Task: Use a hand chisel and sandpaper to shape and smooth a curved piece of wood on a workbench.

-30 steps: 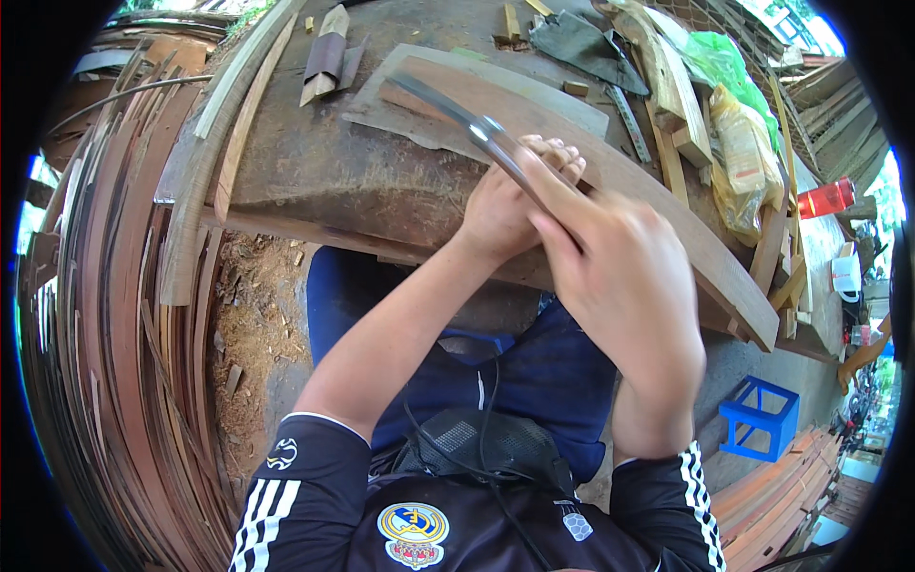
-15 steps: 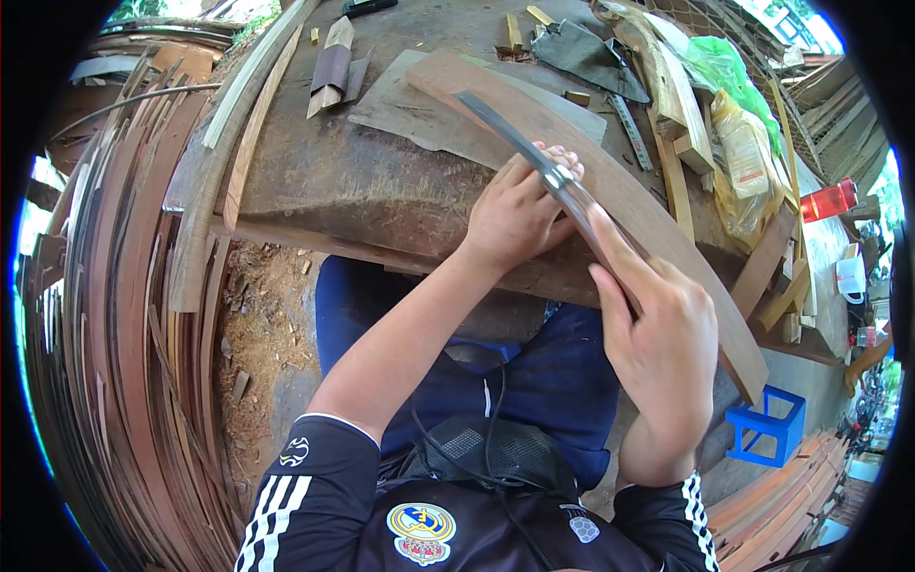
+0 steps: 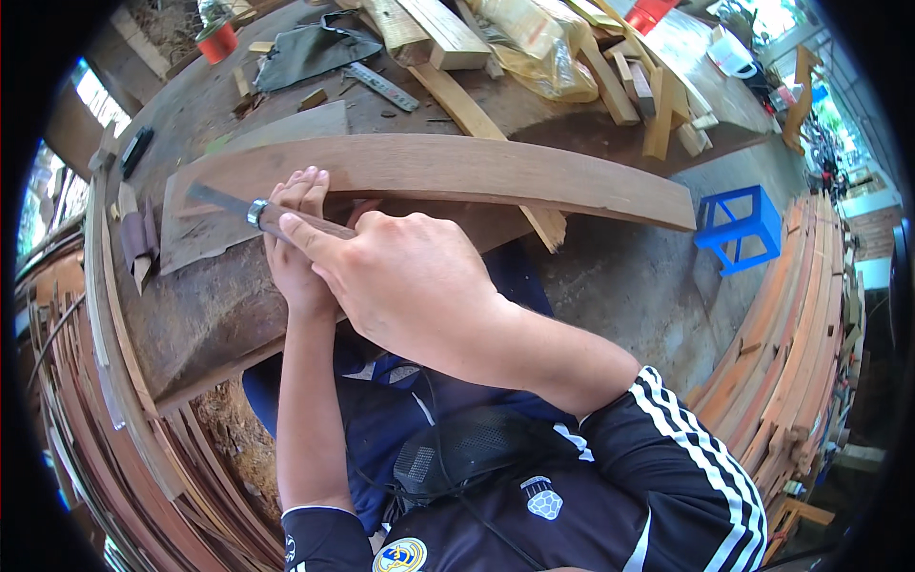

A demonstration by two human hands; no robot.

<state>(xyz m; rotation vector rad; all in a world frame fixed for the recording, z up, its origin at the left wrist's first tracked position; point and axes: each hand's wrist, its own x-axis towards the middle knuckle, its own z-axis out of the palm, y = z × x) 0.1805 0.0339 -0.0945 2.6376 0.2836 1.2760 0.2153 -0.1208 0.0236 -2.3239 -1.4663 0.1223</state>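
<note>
A long, slightly curved brown wooden board (image 3: 457, 172) lies across the near part of the workbench, its right end reaching out past the bench edge. My left hand (image 3: 303, 253) grips the board's near edge toward its left part, with fingertips over the top face. My right hand (image 3: 410, 272) is closed round the wooden handle of a chisel (image 3: 221, 202), forefinger stretched along it. The chisel's dark flat blade points left over the board's left end, and its metal ring sits by my left fingers. Whether the blade touches the wood, I cannot tell.
A grey flat sheet (image 3: 205, 234) lies partly under the board. Farther back are a steel rule (image 3: 381, 88), a dark cloth (image 3: 310, 55), wood offcuts (image 3: 448, 43) and a yellowish plastic bag (image 3: 548, 71). A blue stool (image 3: 742, 229) stands right, near stacked planks (image 3: 782, 334).
My view has swung to the right, so the bench things appear farther left. The board now runs nearly level across the view. My right forearm reaches farther left; both grips stay.
</note>
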